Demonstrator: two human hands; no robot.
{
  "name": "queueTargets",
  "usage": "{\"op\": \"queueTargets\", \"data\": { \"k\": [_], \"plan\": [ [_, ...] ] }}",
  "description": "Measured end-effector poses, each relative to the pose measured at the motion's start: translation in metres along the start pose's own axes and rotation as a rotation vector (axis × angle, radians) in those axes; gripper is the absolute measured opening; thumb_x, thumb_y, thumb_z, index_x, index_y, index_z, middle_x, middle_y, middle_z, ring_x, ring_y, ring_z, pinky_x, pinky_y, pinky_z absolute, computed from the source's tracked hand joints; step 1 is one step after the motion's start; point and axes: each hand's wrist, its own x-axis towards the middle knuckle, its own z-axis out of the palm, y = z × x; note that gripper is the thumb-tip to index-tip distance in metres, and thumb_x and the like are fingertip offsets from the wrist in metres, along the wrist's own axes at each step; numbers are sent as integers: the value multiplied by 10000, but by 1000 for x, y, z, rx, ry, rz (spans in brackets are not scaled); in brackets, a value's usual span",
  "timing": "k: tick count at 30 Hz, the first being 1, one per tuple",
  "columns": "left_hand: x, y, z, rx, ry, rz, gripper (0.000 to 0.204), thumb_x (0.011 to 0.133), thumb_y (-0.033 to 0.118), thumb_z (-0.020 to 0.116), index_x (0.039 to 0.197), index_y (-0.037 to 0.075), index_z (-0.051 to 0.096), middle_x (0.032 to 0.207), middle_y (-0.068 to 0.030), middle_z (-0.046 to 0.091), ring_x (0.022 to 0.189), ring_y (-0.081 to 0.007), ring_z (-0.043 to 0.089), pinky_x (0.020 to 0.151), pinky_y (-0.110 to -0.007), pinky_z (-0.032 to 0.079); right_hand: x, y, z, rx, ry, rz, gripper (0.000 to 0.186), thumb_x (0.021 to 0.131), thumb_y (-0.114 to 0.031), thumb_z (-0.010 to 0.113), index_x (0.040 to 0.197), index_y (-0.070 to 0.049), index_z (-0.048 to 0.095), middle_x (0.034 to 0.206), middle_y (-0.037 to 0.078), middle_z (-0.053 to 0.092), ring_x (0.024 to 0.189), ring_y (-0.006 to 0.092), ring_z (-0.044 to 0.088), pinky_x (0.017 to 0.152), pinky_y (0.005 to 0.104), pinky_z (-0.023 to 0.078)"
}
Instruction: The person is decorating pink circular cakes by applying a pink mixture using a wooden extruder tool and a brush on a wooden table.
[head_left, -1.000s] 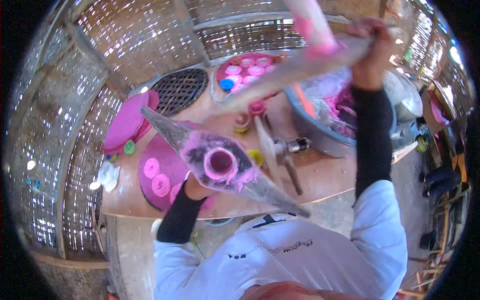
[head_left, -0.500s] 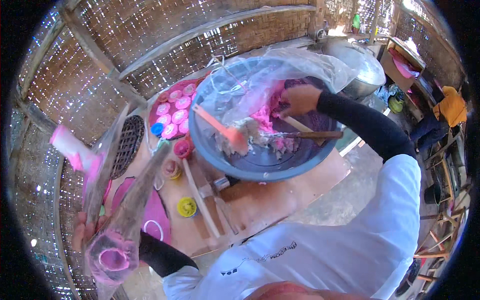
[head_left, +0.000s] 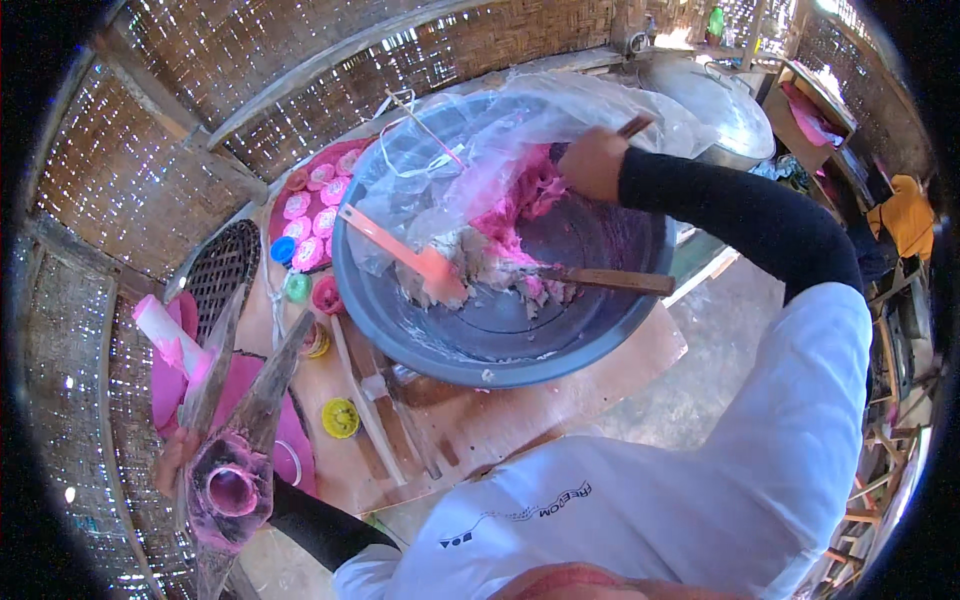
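My right hand point(head_left: 595, 165) is closed round a wooden handle, whose end point(head_left: 636, 125) sticks out above the fist. Its lower part goes into the bright pink dough point(head_left: 525, 195), so the tool's head is hidden. That dough lies against greyish-white dough point(head_left: 485, 262) in a big blue-grey basin point(head_left: 480, 375). At lower left, my left hand point(head_left: 178, 462) grips a two-legged wooden press point(head_left: 262, 405), partly hidden behind it. A round hole point(head_left: 232, 491) in the press is smeared pink. A white cylinder point(head_left: 165, 332) with pink dough on it stands out beside the other leg.
An orange spatula point(head_left: 400, 250) and a wooden-handled tool point(head_left: 615, 281) lie in the basin, under clear plastic sheeting point(head_left: 580, 100). Left of it are pink round pieces on a tray point(head_left: 312, 222), a woven basket point(head_left: 222, 275) and a yellow lid point(head_left: 341, 418). A metal pot point(head_left: 715, 110) stands behind; a person point(head_left: 903, 215) is at far right.
My right hand has closed on a wooden handle that now points up out of the pink dough. The view has shifted, so basin and table appear further left. My left hand still holds the press.
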Motion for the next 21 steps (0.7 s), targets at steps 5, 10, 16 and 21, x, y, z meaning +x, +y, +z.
{"op": "queueTargets", "data": {
  "k": [5, 10, 16, 21],
  "plan": [
    [3, -2, -12, 94, 6, 103, 321, 787, 337, 545, 909, 40, 531, 873, -91, 532, 792, -199, 537, 690, -301, 447, -5, 12, -34, -205, 320, 28, 144, 697, -183, 522, 609, -90, 587, 603, 105, 583, 599, 250, 603, 498, 357, 446],
    [12, -11, -18, 176, -101, 289, 327, 806, 346, 528, 903, 34, 528, 861, -96, 525, 782, -200, 535, 675, -303, 447, 31, 8, 1, -190, 246, 66, 130, 692, -166, 539, 650, -69, 615, 626, 110, 597, 627, 248, 610, 505, 371, 456],
    [14, 4, -9, 62, -92, 73, 282, 800, 298, 557, 885, 31, 524, 857, -93, 530, 762, -211, 534, 668, -318, 447, 44, 0, 25, -141, 117, 21, 153, 701, -155, 526, 675, -48, 633, 640, 119, 607, 658, 259, 619, 508, 392, 468],
    [21, 28, 9, 160, 50, 229, 285, 809, 294, 544, 906, 28, 508, 853, -94, 529, 766, -217, 532, 671, -324, 448, 21, -4, 30, -33, 166, -88, 158, 699, -163, 524, 661, -48, 626, 646, 131, 606, 640, 259, 615, 530, 389, 479]
  ]
}}
